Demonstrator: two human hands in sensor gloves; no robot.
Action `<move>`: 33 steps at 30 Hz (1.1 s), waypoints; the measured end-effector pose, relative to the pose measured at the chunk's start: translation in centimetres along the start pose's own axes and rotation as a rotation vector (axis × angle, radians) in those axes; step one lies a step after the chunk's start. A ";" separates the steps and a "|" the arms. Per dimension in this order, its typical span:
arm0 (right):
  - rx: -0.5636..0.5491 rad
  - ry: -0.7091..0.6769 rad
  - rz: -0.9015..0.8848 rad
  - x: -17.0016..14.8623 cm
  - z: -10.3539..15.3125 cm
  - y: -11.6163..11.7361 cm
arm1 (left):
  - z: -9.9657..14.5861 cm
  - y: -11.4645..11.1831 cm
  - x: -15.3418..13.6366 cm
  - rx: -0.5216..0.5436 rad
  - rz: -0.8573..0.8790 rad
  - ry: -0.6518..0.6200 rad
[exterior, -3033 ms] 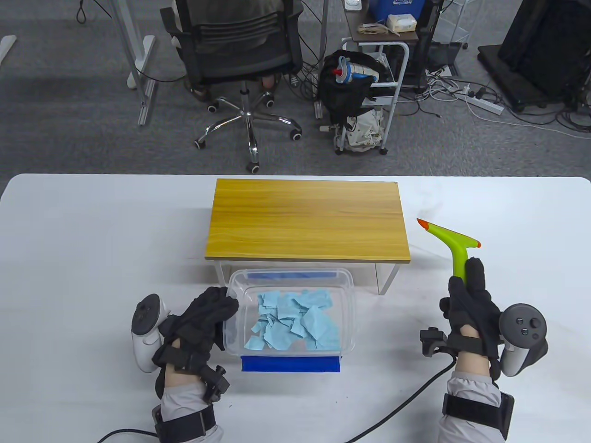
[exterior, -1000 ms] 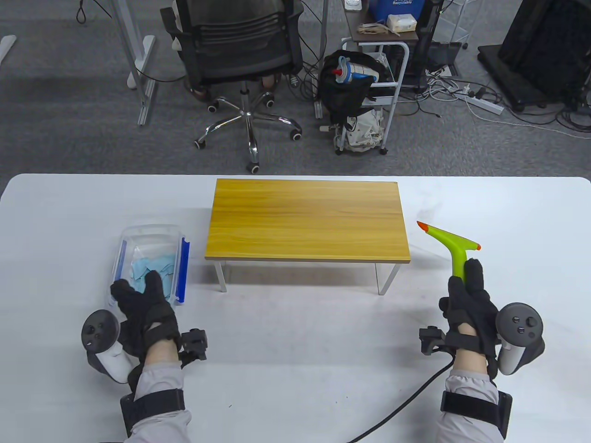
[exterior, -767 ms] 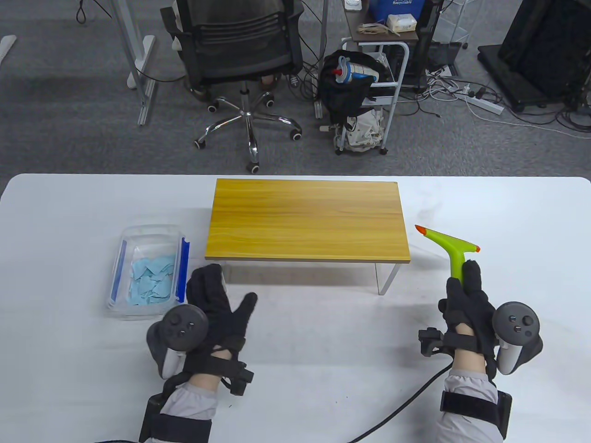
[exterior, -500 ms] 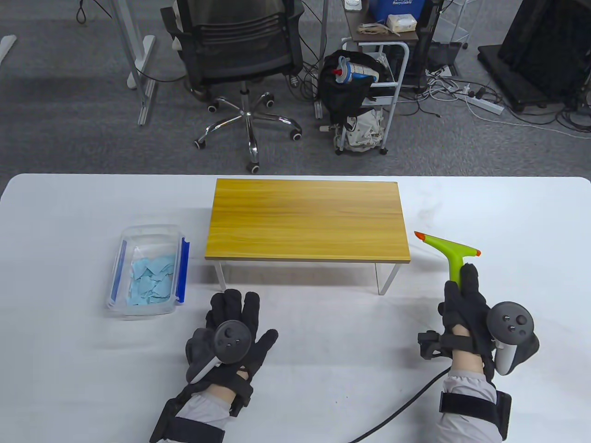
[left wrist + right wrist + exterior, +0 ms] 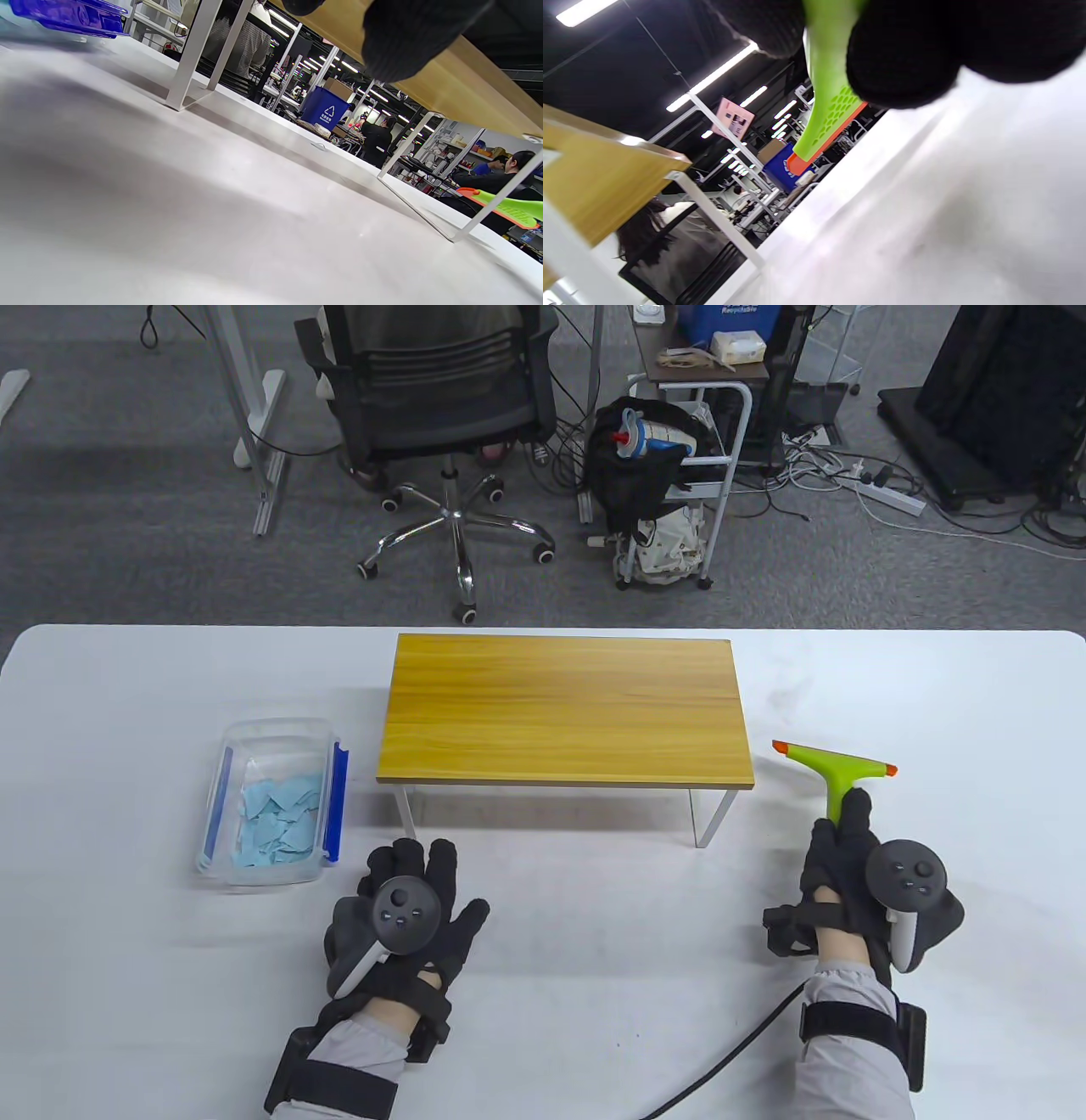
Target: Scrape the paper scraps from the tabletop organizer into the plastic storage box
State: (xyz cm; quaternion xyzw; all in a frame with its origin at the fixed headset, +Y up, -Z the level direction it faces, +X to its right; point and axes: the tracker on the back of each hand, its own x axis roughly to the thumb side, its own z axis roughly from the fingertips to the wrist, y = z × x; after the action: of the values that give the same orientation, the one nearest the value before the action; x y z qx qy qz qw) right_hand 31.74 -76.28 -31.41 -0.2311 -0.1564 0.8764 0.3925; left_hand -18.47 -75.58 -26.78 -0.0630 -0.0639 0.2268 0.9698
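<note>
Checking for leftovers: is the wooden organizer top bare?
Bare: no scraps on the organizer top; blue scraps lie in the box.

The right hand [image 5: 840, 857] is gripping a green squeegee [image 5: 836, 774] beside the wooden tabletop organizer [image 5: 565, 711]. The left hand [image 5: 407, 899] is lying flat on the white table [image 5: 577, 916], near a plastic storage box [image 5: 273, 802] holding blue paper scraps [image 5: 280, 819].

1. Grey carpet floor [image 5: 127, 517] fills the upper half of the table view.
2. A black office chair [image 5: 437, 398] on a chrome star base stands at upper centre.
3. A white metal cart [image 5: 704, 432] with a black bag [image 5: 632, 475] sits right of it.
4. Cables and a power strip [image 5: 891, 496] trail at upper right.
5. Wrist views show ceiling strip lights [image 5: 712, 76] and a blue bin [image 5: 324, 110].
</note>
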 end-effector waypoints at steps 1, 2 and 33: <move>0.006 0.012 0.008 0.0 -0.4 0.1 | 0.0 0.1 0.0 -0.001 0.006 0.001; 0.014 0.035 0.028 0.0 -1.1 0.3 | 0.0 0.1 0.0 0.001 0.014 0.001; 0.167 -0.130 0.521 5.8 -1.3 1.2 | 0.0 0.8 -0.3 0.037 0.015 -0.004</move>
State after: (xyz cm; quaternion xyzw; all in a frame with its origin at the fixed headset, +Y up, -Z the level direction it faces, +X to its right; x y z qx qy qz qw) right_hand 28.30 -72.48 -34.66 -0.1737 -0.0439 0.9706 0.1609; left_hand -19.07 -74.99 -26.90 -0.0453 -0.0613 0.2353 0.9689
